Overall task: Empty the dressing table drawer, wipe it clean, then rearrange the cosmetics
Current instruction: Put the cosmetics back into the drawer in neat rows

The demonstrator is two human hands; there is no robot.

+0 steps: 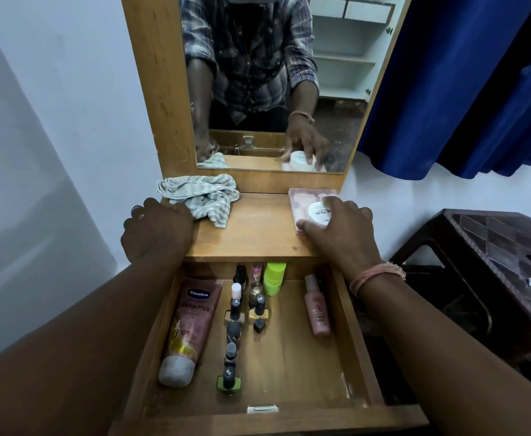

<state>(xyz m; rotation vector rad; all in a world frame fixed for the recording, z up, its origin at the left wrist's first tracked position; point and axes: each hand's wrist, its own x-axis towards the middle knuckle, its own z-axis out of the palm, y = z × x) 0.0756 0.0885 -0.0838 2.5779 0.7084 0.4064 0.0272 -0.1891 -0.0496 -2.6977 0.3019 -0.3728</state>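
At right centre of the frame the right hand (341,228) curls its fingers (308,225) round a white jar (317,212) sitting on a pink box (302,196) on the surface (257,231). The left hand (157,228) rests at the surface's left edge beside one striped cloth (199,196); whether its fingers are spread I cannot tell. To do it well, lift the jar straight up so the box stays put, then set it in the drawer's (361,357) bare right half. Low in the frame, the drawer holds one tube (191,325), one pink spray bottle (317,313), one green bottle (274,278) and about nine small polish bottles (235,309).
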